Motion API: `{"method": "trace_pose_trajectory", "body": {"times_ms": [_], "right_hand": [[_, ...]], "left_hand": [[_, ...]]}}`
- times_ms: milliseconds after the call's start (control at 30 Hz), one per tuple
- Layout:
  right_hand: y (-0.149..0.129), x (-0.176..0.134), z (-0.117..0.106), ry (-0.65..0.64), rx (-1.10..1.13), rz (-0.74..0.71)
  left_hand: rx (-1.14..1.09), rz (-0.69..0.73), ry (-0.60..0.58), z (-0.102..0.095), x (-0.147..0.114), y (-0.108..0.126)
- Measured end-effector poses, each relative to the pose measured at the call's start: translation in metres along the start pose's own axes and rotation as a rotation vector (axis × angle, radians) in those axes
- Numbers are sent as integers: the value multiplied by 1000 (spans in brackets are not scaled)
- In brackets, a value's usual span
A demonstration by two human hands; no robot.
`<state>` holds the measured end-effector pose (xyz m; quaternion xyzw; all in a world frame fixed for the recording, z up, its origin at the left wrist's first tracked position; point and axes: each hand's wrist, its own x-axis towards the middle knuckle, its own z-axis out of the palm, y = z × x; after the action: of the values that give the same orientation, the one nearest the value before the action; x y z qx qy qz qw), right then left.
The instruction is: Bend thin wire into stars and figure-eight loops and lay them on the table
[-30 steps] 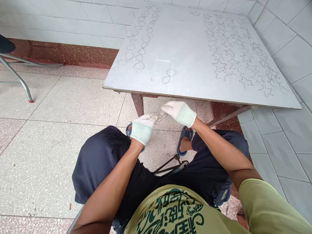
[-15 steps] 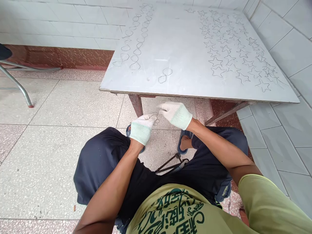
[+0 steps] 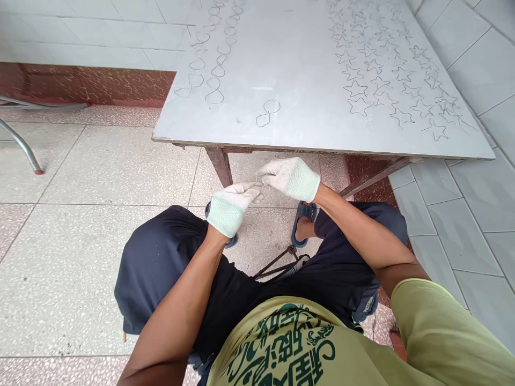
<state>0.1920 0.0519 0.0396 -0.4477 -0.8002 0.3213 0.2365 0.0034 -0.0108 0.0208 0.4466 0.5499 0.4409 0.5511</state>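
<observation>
In front of the table edge, my left hand (image 3: 234, 202) and my right hand (image 3: 290, 177) meet, both in white gloves with pale green cuffs. A thin bent wire (image 3: 262, 183) runs between their fingertips, and both hands pinch it. Its full shape is hidden by the fingers. Just beyond, a figure-eight wire (image 3: 267, 113) lies on the white tabletop (image 3: 298, 80). More figure-eight wires (image 3: 214, 90) form two rows at the left. Many star-shaped wires (image 3: 359, 105) lie on the right side.
A wooden table leg (image 3: 219, 165) stands beyond my left hand. Tiled walls (image 3: 478, 214) rise at the right and back. A metal chair leg (image 3: 24, 147) is at far left. Below my hands is a dark folding stool frame (image 3: 281, 262) between my legs.
The view has shifted slightly, so the table appears a little higher and further left. My fingers have changed their grip on the wire, and a bent piece now shows between the hands.
</observation>
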Motion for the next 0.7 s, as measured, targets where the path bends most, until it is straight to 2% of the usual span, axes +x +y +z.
{"method": "trace_pose_trajectory", "body": {"times_ms": [367,500,600,700], "right_hand": [[4,-1,7,-18,-225,-88],[2,0,8,3,-276,-37],[3,-1,11,45,-302,27],[4,-2,15,9,-398,-4]], "left_hand": [[16,40,54,-5,1,-2],[-9,17,-16,-7,5,-3],[-16,30,8,-8,9,-8],[18,37,65,-8,14,-18]]}}
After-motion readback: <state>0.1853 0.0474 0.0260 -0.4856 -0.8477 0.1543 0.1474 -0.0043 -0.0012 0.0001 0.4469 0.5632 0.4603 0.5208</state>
